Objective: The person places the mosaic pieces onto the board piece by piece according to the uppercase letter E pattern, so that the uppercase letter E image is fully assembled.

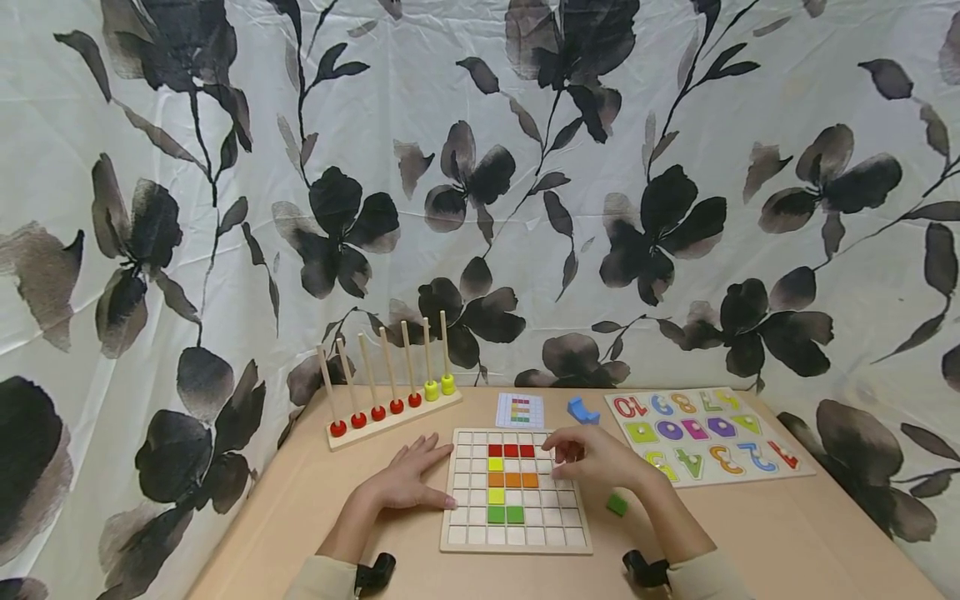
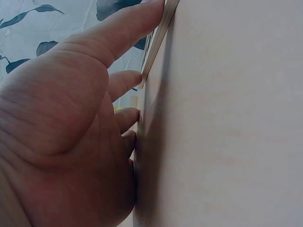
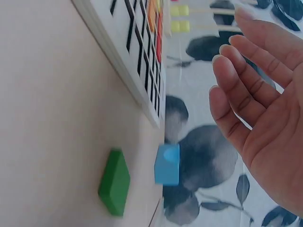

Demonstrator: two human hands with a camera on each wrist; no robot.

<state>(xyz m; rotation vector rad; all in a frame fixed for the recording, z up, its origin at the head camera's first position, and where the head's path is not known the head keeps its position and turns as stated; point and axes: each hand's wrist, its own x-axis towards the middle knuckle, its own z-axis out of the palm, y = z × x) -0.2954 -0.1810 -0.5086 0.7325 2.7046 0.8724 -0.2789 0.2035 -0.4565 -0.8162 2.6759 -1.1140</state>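
Note:
A wooden grid board lies flat on the table, its white squares partly covered by coloured tiles. Red tiles form the upper row, orange tiles a middle row, and two green tiles a lower one, with single yellow tiles between the rows. My left hand rests on the table, thumb and index fingertips at the board's left edge. Over the board's right edge hovers my right hand; the right wrist view shows its fingers loosely bent and holding nothing. A loose green tile lies below it.
A small pattern card lies behind the board, with a blue block to its right. A peg stand with red and yellow beads stands back left. At right lies a number puzzle board. A floral cloth hangs behind the table.

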